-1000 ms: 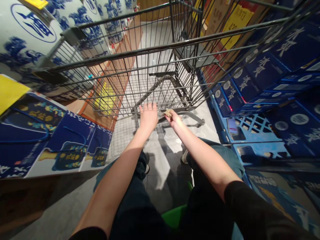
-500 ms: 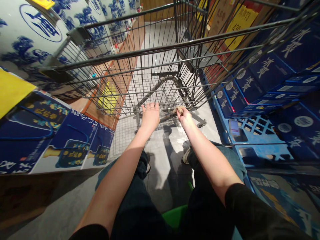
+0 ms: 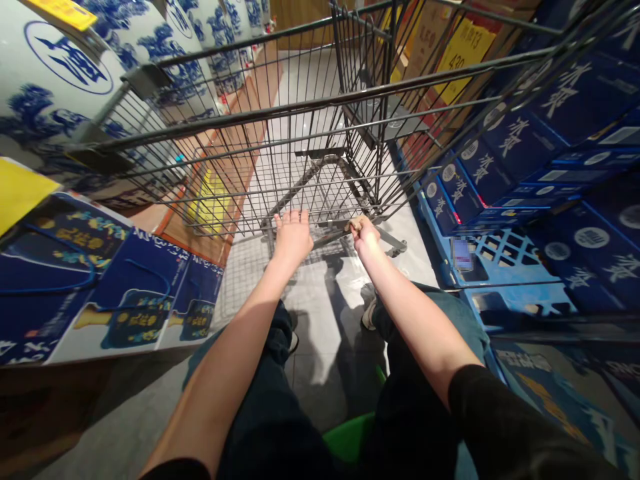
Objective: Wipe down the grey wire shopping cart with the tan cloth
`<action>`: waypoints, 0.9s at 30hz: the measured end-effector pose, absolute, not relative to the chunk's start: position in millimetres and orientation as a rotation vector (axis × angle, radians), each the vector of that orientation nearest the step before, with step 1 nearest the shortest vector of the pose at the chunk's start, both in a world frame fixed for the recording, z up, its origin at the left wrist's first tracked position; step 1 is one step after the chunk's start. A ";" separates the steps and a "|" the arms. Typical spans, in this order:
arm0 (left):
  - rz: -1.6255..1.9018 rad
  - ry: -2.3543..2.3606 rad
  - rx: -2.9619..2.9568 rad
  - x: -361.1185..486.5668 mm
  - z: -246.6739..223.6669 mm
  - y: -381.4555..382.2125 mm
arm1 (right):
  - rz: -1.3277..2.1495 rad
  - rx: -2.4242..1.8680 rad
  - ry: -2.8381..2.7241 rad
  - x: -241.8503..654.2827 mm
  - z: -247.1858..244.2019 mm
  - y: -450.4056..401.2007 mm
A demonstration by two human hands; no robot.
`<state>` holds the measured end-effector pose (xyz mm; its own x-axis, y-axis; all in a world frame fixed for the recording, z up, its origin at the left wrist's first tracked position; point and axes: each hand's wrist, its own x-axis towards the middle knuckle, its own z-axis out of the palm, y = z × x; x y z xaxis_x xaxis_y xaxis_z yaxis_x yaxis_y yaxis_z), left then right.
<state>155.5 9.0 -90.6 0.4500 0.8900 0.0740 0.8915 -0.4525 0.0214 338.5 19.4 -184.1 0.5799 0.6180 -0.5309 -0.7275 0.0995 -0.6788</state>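
My left hand [image 3: 293, 237] reaches to the lower side of a grey wire shopping cart [image 3: 280, 107]. Its fingers lie stretched out at the bottom wires, back of the hand toward me; whether they press on the wire I cannot tell. A small crumpled tan rag [image 3: 355, 223] is pinched in the fingers of my right hand [image 3: 368, 236]. That hand is closed, close to the dark lower frame bar [image 3: 333, 235] of the cart. Below the basket, a bent frame tube [image 3: 325, 160] shows through the mesh.
Blue-and-white jars [image 3: 55, 60] line a wooden ledge [image 3: 255, 87] on the left, behind blue gift boxes [image 3: 125, 280]. Blue cartons [image 3: 520, 133] are stacked at right above a blue plastic pallet [image 3: 520, 260]. Something green [image 3: 350, 437] shows between my legs.
The cart and shelves sit slightly further left in view, as the camera has turned a little. Both hands keep nearly the same places at the cart, the right still on the rag.
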 end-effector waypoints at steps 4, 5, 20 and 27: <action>-0.124 -1.659 -2.643 155.3 -90.9 11.1 | 1.084 -1.110 0.220 329.2 -184.1 18.5; -0.125 -1.662 -2.644 155.2 -91.0 11.5 | 1.071 -1.113 0.243 329.5 -183.6 18.3; -0.128 -1.643 -2.662 153.9 -89.9 11.2 | 0.951 -1.095 0.374 334.2 -184.3 13.3; -0.150 -1.657 -2.651 155.0 -90.3 11.4 | 1.151 -1.072 0.330 296.5 -185.9 9.3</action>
<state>155.0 11.4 -90.3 0.4345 0.8964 0.0875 0.8975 -0.4391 0.0408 296.5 9.3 -185.9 0.4252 0.5737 -0.7000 -0.8573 0.0074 -0.5147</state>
